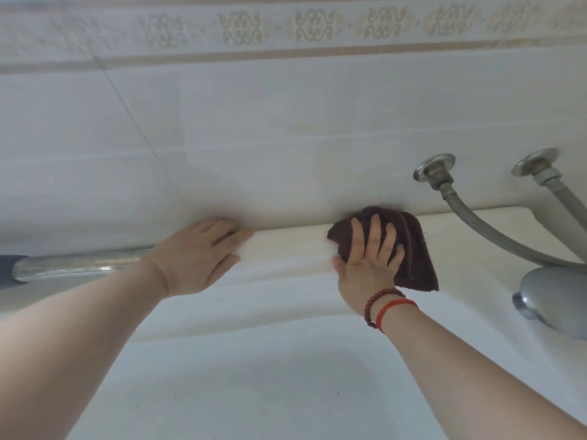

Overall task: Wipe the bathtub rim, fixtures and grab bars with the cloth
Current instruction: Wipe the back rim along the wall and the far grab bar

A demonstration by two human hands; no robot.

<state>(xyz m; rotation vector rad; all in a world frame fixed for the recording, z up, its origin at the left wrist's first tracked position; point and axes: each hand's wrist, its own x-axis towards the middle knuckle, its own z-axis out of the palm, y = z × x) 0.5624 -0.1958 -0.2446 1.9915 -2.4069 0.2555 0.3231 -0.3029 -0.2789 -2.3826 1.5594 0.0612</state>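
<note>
Cloth [413, 246] is getting pressed onto the rim [286, 246] by my flat right hand [368, 258]; left hand [197, 255] is bracing, spread empty, at 9 o'clock; fixtures likely next.

Dark brown cloth [413, 249], crumpled, pressed flat on the far cream bathtub rim [286, 246] against the tiled wall, left of two braided metal hoses [495, 230] and a chrome fixture [552, 296]; chrome grab bar [82, 265] horizontal at left below the rim.
</note>
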